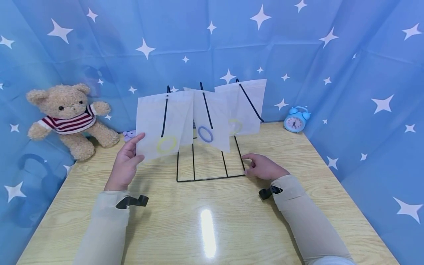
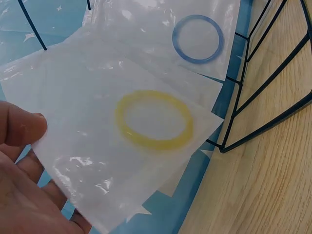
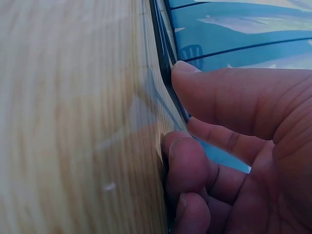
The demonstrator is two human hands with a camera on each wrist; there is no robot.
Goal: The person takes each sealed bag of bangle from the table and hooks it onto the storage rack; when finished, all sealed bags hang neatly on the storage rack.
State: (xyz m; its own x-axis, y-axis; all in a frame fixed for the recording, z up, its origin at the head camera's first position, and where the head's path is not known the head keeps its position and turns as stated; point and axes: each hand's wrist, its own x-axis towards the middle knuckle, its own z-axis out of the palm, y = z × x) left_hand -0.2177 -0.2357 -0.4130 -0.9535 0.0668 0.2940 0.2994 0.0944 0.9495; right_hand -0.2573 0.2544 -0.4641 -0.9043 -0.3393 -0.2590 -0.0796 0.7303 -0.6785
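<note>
My left hand (image 1: 124,165) pinches the left edge of a translucent white plastic bag (image 1: 150,114) with a yellow ring (image 2: 155,120) inside. That bag hangs on the left prong of a black wire rack (image 1: 210,179). On the middle prong hangs a similar bag (image 1: 221,114) with a blue ring (image 2: 197,39). A third bag (image 1: 250,97), with a pale yellow ring (image 1: 235,126), is on the right prong. My right hand (image 1: 265,166) grips the rack's base wire near its front right corner; the right wrist view shows thumb and fingers around that wire.
A teddy bear (image 1: 71,117) in a striped sweater sits at the back left. Behind the left hand is a small purple toy (image 1: 128,135). A light blue alarm clock (image 1: 296,119) stands at the back right of the wooden table (image 1: 172,221), before a star-patterned blue curtain (image 1: 198,36).
</note>
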